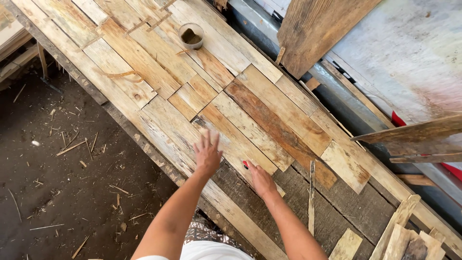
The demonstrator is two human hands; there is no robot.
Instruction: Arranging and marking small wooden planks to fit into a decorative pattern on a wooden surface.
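Note:
My left hand [207, 153] hovers flat, fingers spread, over a pale plank [166, 126] of a long panel of joined wooden boards [269, 115]. My right hand [260, 179] rests at the panel's near end, fingers curled round a small red-tipped object [245, 164] that is mostly hidden; I cannot tell what it is. Both arms reach out from the bottom of the view.
A small round tin [191, 35] with dark contents stands on the boards farther up. A thin wood strip [311, 195] lies to the right of my right hand. Offcuts [404, 236] pile at the lower right. A dirt floor [62, 183] with splinters lies to the left.

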